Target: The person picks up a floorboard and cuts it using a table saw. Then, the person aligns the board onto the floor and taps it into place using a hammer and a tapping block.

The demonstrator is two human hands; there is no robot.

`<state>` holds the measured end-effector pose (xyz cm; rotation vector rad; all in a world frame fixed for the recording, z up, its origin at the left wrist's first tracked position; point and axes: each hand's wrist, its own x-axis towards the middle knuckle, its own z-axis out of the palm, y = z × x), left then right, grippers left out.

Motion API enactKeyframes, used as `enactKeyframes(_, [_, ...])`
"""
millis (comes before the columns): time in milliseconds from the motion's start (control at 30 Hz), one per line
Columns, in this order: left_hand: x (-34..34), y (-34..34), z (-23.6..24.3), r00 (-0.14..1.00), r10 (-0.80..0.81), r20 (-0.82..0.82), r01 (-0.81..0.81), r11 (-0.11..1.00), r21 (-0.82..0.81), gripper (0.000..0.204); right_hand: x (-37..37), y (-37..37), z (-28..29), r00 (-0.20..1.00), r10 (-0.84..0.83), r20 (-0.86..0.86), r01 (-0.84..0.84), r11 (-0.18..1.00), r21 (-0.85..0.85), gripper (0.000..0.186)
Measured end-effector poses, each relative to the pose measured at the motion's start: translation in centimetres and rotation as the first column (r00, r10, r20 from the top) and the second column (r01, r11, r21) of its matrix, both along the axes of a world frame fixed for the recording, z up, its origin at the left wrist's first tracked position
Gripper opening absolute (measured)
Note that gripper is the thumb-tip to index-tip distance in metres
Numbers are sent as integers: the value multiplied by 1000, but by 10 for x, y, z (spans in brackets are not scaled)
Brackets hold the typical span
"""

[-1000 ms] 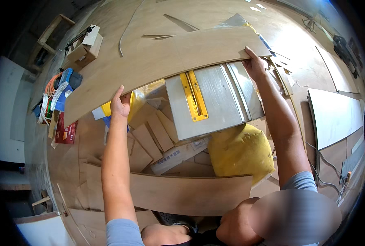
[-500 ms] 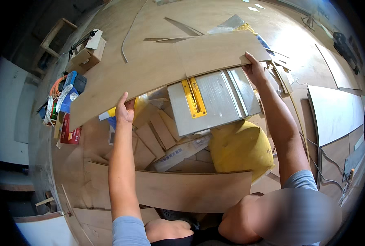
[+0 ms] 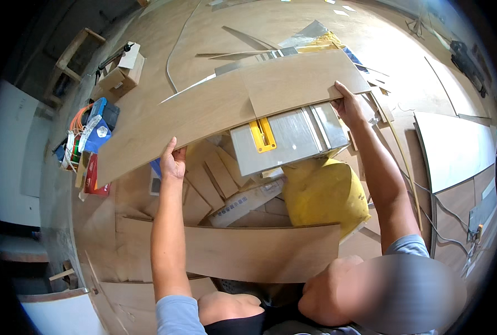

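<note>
A long thin wooden board spans the space in front of me, with a seam across it. Its right section looks like a second board overlapping the first, though I cannot tell how they meet. My left hand is closed on the near edge, left of the middle. My right hand grips the near edge close to the right end, thumb on top. Under the board's right half stands a table saw with a grey metal top and a yellow insert. The board hides the saw's far part.
A yellow sack lies just below the saw. Wood offcuts are scattered to its left, and another board lies near my knees. An open carton and a blue toolbox stand left. White-faced panels and cables lie right.
Both hands have come slightly nearer to me with the board. It now covers more of the yellow insert, and the saw's far edge shows beyond it.
</note>
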<state>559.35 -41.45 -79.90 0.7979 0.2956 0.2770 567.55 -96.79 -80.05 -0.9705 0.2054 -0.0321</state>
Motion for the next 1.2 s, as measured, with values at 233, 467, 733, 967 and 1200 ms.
enactKeyframes(233, [-28, -6, 6, 995, 41, -86, -40, 999, 11, 39, -27, 2, 6, 1000, -24, -10, 23, 999, -32, 24])
enactKeyframes(467, [-55, -12, 12, 995, 3, -97, -6, 1000, -27, 42, -53, -1, 8, 997, -50, -50, 50, 999, -17, 25])
enactKeyframes(733, [-83, -14, 12, 991, 18, -133, -22, 999, -29, 41, -78, -7, 8, 990, -82, -117, 76, 995, -61, 29])
enactKeyframes(967, [-108, -17, 15, 988, 12, -155, -14, 1000, -9, 37, -101, -15, 5, 992, -74, -102, 64, 993, -96, 31])
enactKeyframes(1200, [-119, -23, 19, 989, 37, -140, -35, 999, 16, 36, -113, -13, 7, 981, -134, -140, 118, 986, -116, 32])
